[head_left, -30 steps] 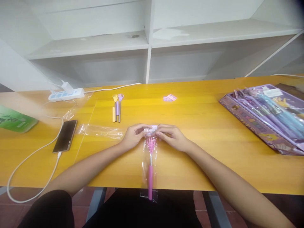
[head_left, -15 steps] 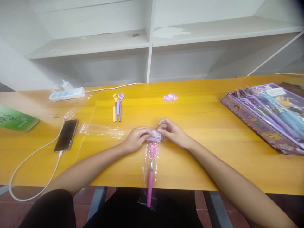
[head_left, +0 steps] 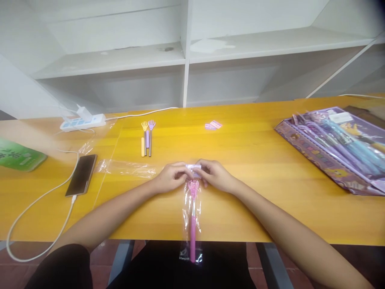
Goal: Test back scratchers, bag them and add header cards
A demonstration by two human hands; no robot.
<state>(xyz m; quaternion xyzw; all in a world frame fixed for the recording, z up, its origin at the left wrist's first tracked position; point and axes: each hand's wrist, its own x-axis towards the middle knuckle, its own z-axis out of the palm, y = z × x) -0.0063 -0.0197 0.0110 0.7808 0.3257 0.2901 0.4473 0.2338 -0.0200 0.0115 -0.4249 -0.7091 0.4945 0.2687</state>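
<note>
A pink back scratcher (head_left: 192, 218) in a clear plastic sleeve lies on the yellow table (head_left: 258, 160), its handle hanging over the near edge. At the sleeve's top sits a small pale purple header card (head_left: 193, 169). My left hand (head_left: 171, 176) pinches the card's left side with closed fingers. My right hand (head_left: 215, 176) pinches its right side, fingers also closed. Both hands rest on the table at the scratcher's claw end.
Three small scratchers (head_left: 146, 138) in yellow, purple and dark lie farther back. An empty clear sleeve (head_left: 126, 167), a phone (head_left: 81, 175) on a white cable, a power strip (head_left: 82, 121), a green packet (head_left: 18, 155), spare pink cards (head_left: 213, 125) and purple packages (head_left: 337, 144) lie around.
My right hand lifted off the card for a moment and has come back down onto it. The bagged scratcher slid slightly toward the near edge. The left hand kept its hold.
</note>
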